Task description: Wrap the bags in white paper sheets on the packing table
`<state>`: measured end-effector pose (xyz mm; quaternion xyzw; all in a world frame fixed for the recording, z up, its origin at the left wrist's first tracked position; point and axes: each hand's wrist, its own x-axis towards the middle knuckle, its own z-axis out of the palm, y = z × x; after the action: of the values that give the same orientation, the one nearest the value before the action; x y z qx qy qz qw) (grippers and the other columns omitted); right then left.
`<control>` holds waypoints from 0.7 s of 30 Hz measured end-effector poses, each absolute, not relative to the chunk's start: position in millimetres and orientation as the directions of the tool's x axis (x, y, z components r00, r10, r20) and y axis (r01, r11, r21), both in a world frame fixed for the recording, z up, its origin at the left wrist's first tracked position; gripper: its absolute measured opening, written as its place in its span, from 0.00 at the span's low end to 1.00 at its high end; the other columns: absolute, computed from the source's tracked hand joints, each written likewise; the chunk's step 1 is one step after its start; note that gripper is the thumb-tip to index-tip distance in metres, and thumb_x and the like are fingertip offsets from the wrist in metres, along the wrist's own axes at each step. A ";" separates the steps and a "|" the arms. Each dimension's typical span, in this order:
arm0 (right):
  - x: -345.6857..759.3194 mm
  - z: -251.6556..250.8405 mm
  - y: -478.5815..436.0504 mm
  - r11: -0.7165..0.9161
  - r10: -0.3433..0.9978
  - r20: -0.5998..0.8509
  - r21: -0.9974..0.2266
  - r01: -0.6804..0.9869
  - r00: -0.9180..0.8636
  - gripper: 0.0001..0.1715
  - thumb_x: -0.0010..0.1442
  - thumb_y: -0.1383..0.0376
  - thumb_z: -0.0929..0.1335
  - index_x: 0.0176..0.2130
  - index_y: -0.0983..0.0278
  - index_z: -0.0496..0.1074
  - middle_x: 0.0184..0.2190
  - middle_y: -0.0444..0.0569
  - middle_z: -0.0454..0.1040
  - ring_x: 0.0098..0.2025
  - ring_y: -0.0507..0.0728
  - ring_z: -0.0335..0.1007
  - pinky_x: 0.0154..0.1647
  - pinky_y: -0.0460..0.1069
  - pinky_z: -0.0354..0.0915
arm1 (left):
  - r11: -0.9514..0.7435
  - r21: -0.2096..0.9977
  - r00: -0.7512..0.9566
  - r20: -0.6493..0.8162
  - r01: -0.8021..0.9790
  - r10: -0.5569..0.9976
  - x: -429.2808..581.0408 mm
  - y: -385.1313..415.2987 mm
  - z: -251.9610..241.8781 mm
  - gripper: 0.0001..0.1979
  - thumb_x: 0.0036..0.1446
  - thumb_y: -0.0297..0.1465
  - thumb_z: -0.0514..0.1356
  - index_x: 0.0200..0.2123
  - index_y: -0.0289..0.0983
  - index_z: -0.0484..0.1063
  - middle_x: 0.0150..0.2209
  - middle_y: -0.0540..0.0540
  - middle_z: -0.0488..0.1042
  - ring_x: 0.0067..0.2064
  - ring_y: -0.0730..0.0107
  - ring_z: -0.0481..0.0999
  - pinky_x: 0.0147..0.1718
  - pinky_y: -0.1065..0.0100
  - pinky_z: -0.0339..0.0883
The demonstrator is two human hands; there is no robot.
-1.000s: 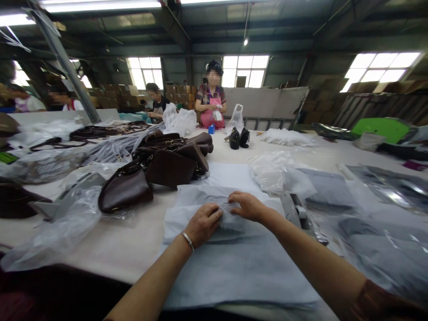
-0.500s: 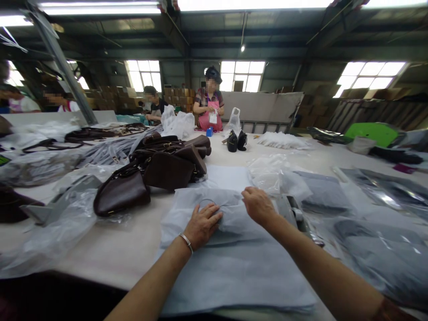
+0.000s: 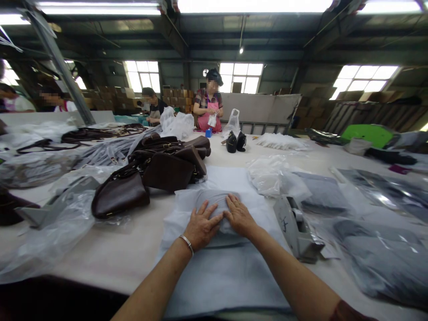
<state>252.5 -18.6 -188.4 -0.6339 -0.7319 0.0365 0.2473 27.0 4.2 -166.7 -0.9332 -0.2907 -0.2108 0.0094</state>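
My left hand [image 3: 203, 226] lies flat with its fingers spread on a grey bundle [image 3: 214, 198] under thin whitish wrapping. My right hand [image 3: 239, 216] presses on the same bundle from the other side, fingers stretched out, its thumb close to the left hand's fingertips. Beneath both hands, a stack of pale sheets or bags [image 3: 227, 276] reaches to the table's near edge. Part of the bundle is hidden by my hands. Just right of the stack stands a grey tape dispenser [image 3: 296, 234].
Dark brown leather handbags [image 3: 167, 169] are heaped at the left, near another grey dispenser [image 3: 60, 203]. Clear-bagged grey bundles [image 3: 384, 254] lie at the right. Two small black bags [image 3: 236, 141] stand farther back. Across the table, a person in a pink apron [image 3: 210, 117] handles something white.
My right hand has come left and down from the wrapping's right edge onto the bundle, its closed fingers now stretched out. My left hand has barely moved.
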 end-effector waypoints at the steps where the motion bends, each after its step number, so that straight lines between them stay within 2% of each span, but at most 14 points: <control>1: 259.5 -194.0 -16.1 0.190 0.946 0.320 -0.403 0.895 -0.057 0.37 0.71 0.54 0.59 0.70 0.72 0.53 0.71 0.62 0.48 0.73 0.67 0.40 0.71 0.65 0.47 | -0.830 0.102 0.743 0.396 0.548 0.539 27.1 4.0 -166.4 0.23 0.62 0.35 0.60 0.61 0.52 0.68 0.68 0.42 0.60 0.68 0.36 0.54 0.54 0.34 0.64; 4: 274.6 -207.6 -12.0 0.147 0.960 0.280 -0.511 0.847 0.002 0.39 0.71 0.54 0.56 0.71 0.74 0.49 0.72 0.62 0.45 0.74 0.63 0.38 0.73 0.61 0.42 | -0.823 0.094 0.739 0.393 0.560 0.548 27.1 4.0 -166.9 0.22 0.63 0.35 0.60 0.61 0.52 0.68 0.68 0.43 0.60 0.69 0.37 0.54 0.54 0.35 0.64; 7: 282.3 -210.1 -15.8 -0.003 0.979 0.161 -0.603 0.798 0.126 0.39 0.71 0.56 0.55 0.71 0.77 0.49 0.72 0.64 0.45 0.74 0.61 0.38 0.73 0.58 0.42 | -0.823 0.074 0.739 0.400 0.563 0.542 27.2 5.1 -168.9 0.22 0.64 0.35 0.59 0.60 0.53 0.68 0.68 0.45 0.60 0.69 0.39 0.54 0.55 0.39 0.65; 9: 286.3 -204.2 -22.7 -0.059 0.981 0.109 -0.623 0.780 0.161 0.35 0.71 0.59 0.55 0.69 0.75 0.54 0.69 0.63 0.54 0.71 0.62 0.48 0.71 0.57 0.48 | -0.833 0.050 0.746 0.417 0.551 0.519 27.4 6.7 -170.7 0.21 0.64 0.35 0.58 0.60 0.52 0.69 0.68 0.45 0.61 0.69 0.41 0.55 0.55 0.41 0.66; 12: 293.5 -186.0 -36.9 -0.049 0.980 0.125 -0.591 0.805 0.152 0.27 0.68 0.61 0.60 0.61 0.68 0.69 0.59 0.60 0.71 0.62 0.62 0.66 0.65 0.57 0.59 | -0.850 0.010 0.746 0.474 0.526 0.467 28.4 11.6 -174.1 0.19 0.65 0.34 0.57 0.59 0.50 0.71 0.67 0.44 0.62 0.68 0.41 0.57 0.56 0.42 0.66; 14: 298.9 -169.3 -47.4 -0.051 0.968 0.175 -0.563 0.825 0.179 0.23 0.64 0.63 0.65 0.56 0.68 0.73 0.56 0.60 0.73 0.60 0.63 0.67 0.64 0.55 0.59 | -0.861 -0.010 0.741 0.514 0.508 0.431 29.6 16.7 -176.4 0.19 0.66 0.34 0.56 0.58 0.50 0.72 0.66 0.44 0.64 0.67 0.42 0.58 0.56 0.43 0.68; 16: 304.9 -151.1 -59.7 -0.020 0.927 0.306 -0.540 0.842 0.219 0.22 0.62 0.65 0.67 0.54 0.68 0.74 0.55 0.59 0.74 0.60 0.61 0.67 0.65 0.53 0.58 | -0.871 -0.027 0.741 0.538 0.491 0.402 30.9 21.5 -178.2 0.18 0.66 0.35 0.55 0.58 0.50 0.72 0.65 0.44 0.65 0.67 0.42 0.59 0.55 0.43 0.68; 19: 320.3 -127.8 -84.8 0.039 0.764 0.578 -0.486 0.873 0.287 0.17 0.63 0.65 0.65 0.50 0.66 0.75 0.49 0.57 0.76 0.54 0.59 0.70 0.61 0.52 0.62 | -0.879 -0.039 0.742 0.554 0.475 0.377 31.7 24.5 -179.6 0.18 0.66 0.36 0.55 0.57 0.49 0.73 0.64 0.43 0.67 0.67 0.42 0.60 0.56 0.42 0.68; 21: 339.0 -119.0 -106.1 -0.021 0.644 0.663 -0.484 0.875 0.382 0.15 0.63 0.65 0.64 0.46 0.66 0.76 0.47 0.57 0.76 0.53 0.60 0.70 0.60 0.54 0.62 | -0.878 -0.035 0.736 0.561 0.478 0.379 31.7 24.2 -179.8 0.18 0.65 0.36 0.56 0.56 0.49 0.73 0.64 0.43 0.67 0.67 0.42 0.60 0.56 0.42 0.68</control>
<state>339.0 -106.1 -119.0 -0.7026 -0.5403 -0.1300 0.4444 31.7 24.2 -179.8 -0.9274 -0.2310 -0.2805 0.0886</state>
